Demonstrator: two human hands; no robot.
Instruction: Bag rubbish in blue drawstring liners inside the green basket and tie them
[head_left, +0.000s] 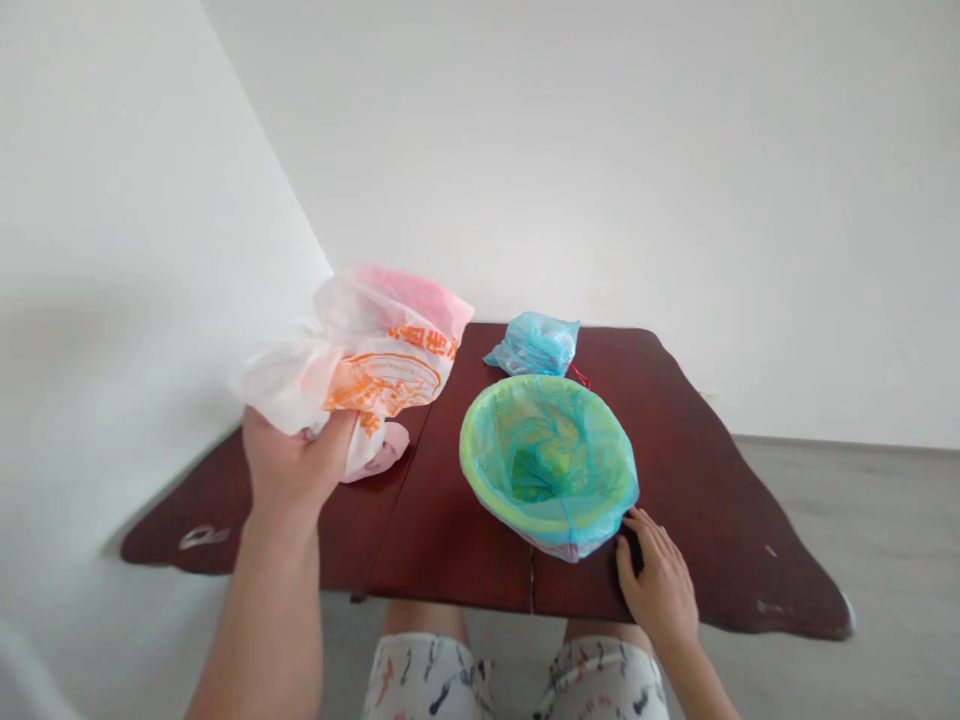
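I've L hand [289, 465] gripping white bag [390, 345] over tbl [705, 520], left side. My R hand [661, 580], loosely open, is just near-right of basin [472, 447] w/ blue liner [551, 455]; contact unclear.

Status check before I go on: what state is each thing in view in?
Left hand: raised, closed around the printed bag
Printed bag: bunched, held up
Right hand: open, beside the bin; contact unclear
Green bin: upright, lined
Blue liner: spread over the rim, mouth open
Blue bag: crumpled, lying behind the bin
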